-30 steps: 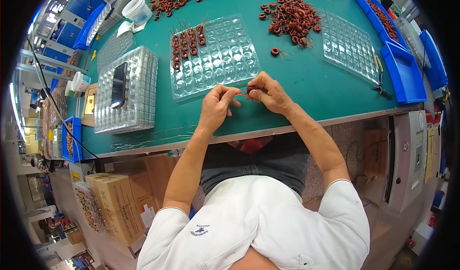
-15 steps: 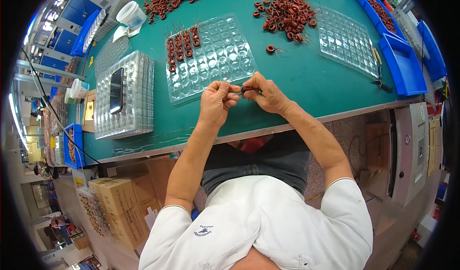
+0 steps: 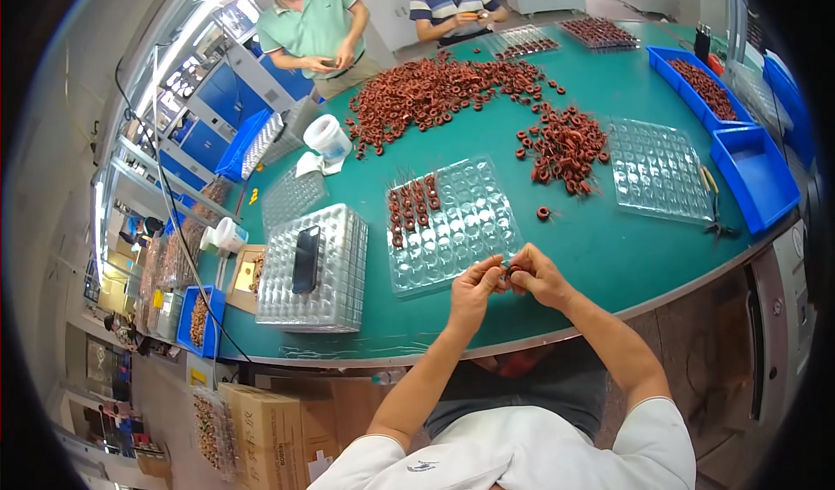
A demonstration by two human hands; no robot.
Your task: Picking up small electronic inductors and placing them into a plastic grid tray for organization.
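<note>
Close to the table's near edge, my left hand [image 3: 472, 292] and my right hand [image 3: 541, 280] meet with fingertips pinched together. Between them is a small dark ring coil [image 3: 512, 272], mostly covered by my fingers. Its wire leads are too fine to make out. Just beyond my hands lies a clear plastic blister tray [image 3: 461, 248]. Several red-brown ring coils [image 3: 409, 214] with upright wire leads fill rows at its far left corner. A single ring coil [image 3: 544, 213] lies on the green table [image 3: 600, 260] beyond my right hand.
Loose coils form a large heap [image 3: 426, 94] and a smaller pile [image 3: 565, 151]. A phone [image 3: 305, 260] rests on stacked trays [image 3: 339, 303] at left. On the right are another tray [image 3: 661, 173], pliers [image 3: 715, 207] and blue bins [image 3: 755, 177]. Two people [image 3: 309, 25] work across the table.
My view has tilted up, bringing the far side of the table and two people into sight. My hands have drawn closer together around the coil.
</note>
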